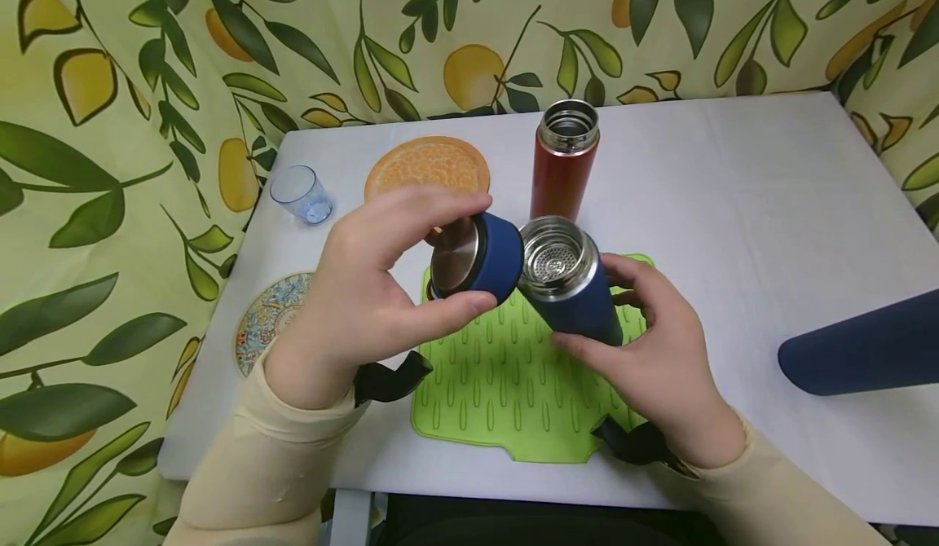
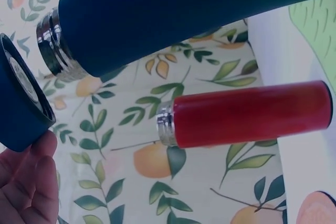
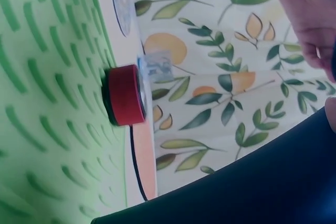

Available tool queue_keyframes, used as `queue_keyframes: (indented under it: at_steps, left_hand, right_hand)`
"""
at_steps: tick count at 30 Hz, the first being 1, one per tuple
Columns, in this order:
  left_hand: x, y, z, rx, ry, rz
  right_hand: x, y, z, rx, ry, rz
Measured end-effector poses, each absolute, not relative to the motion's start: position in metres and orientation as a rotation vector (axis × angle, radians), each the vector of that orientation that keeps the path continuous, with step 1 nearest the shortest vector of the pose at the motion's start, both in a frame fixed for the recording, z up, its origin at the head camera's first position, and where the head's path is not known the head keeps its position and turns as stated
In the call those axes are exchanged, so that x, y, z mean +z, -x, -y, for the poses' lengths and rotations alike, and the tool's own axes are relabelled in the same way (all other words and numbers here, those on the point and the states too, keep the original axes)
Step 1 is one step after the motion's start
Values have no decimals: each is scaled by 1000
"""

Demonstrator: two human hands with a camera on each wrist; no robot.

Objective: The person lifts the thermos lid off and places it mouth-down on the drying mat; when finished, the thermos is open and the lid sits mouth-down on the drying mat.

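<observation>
My left hand [image 1: 359, 285] holds a dark blue bottle lid [image 1: 499, 257] between thumb and fingers, its steel top turned toward the left. My right hand [image 1: 663, 338] grips a dark blue thermos bottle [image 1: 579, 310] around its body. The bottle is tilted, with its steel mouth uncovered and a perforated strainer inside. In the head view the lid is right beside that mouth; the left wrist view shows a gap between them. Behind stands a red thermos bottle [image 1: 561, 175], uncovered. A red lid [image 3: 126, 95] sits on the green mat [image 1: 506, 407], mostly hidden in the head view.
A blue glass [image 1: 302, 195] stands at the back left, near an orange round plate [image 1: 429, 163]. A patterned plate [image 1: 267, 322] lies partly behind my left hand. On the right, another dark blue cylinder [image 1: 866, 346] is cut off by the frame. Printed cloth [image 1: 469, 33] borders the table.
</observation>
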State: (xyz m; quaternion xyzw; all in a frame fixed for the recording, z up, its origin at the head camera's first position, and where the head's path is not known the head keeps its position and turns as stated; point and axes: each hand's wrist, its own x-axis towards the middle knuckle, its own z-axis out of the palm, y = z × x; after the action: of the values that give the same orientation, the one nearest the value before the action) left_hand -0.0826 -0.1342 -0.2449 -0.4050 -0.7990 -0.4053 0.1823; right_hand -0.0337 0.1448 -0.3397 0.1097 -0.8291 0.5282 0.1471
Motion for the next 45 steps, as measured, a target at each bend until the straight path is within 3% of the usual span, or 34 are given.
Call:
queue_keyframes:
  at_steps: [21, 45]
  left_hand:
    - [-281, 84, 107, -984, 1227, 2487]
    - [-324, 81, 78, -460, 1585, 2947]
  right_hand:
    - [-325, 72, -195, 1897, 216, 1818]
    - [-357, 110, -229, 1986, 466, 1569]
